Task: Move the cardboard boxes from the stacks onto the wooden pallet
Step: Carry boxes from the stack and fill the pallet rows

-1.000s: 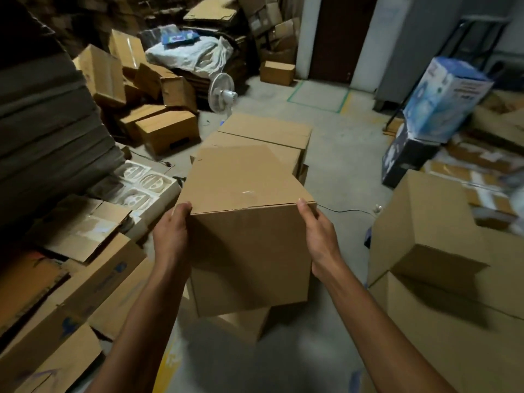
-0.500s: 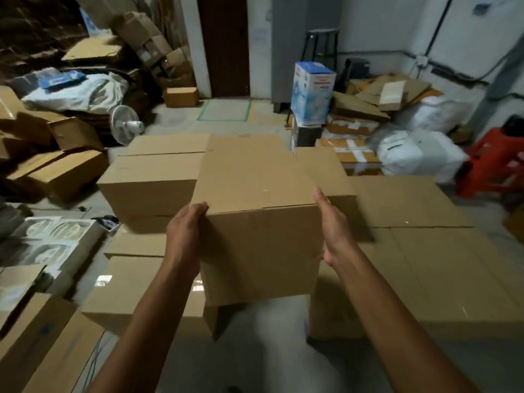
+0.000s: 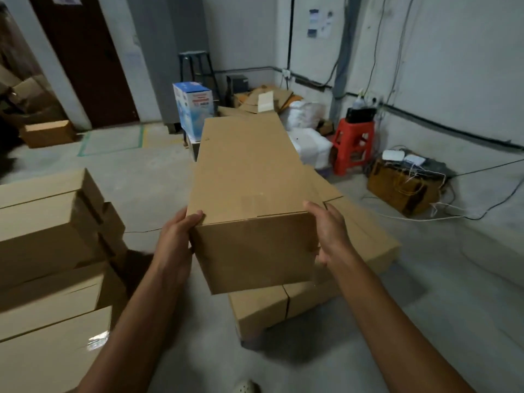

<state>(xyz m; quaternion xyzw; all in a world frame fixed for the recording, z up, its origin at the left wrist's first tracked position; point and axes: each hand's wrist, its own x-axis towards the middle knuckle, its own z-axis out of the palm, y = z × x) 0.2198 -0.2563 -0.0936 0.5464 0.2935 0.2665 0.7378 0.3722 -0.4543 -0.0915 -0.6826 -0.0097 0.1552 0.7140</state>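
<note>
Shoe toe (image 3: pixel 245 388) at the bottom edge, on the concrete floor (image 3: pixel 425 321). Both bare arms are out front.

Left hand (image 3: pixel 175 239) grips the carried box (image 3: pixel 249 194) at its near left corner. Thumb is over the top edge, fingers wrapped round the side. Right hand (image 3: pixel 331 231) grips the near right corner, thumb on top and palm flat to the side. Its fingers are curled under, out of sight.

The box is plain brown and closed, long axis running away from the fingers.

Directly under the fingers is a low layer of boxes (image 3: pixel 263 313), with the carried box held above it. Can't tell whether a pallet sits beneath that layer, since its bottom edge is in shadow.

Left of the left fingers is a stack of boxes (image 3: pixel 48 236), several tiers.

Beyond the right fingers is a brown carton (image 3: pixel 402 191) with cables and white devices on top, then a red stool (image 3: pixel 353 146).

Past the box's far end are a blue-and-white carton (image 3: pixel 195 109), white sacks (image 3: pixel 306 114) and a black stool (image 3: pixel 198 66).

Far left there's a dark door (image 3: pixel 85 52), with a small box (image 3: pixel 46 133) on the floor near it.
</note>
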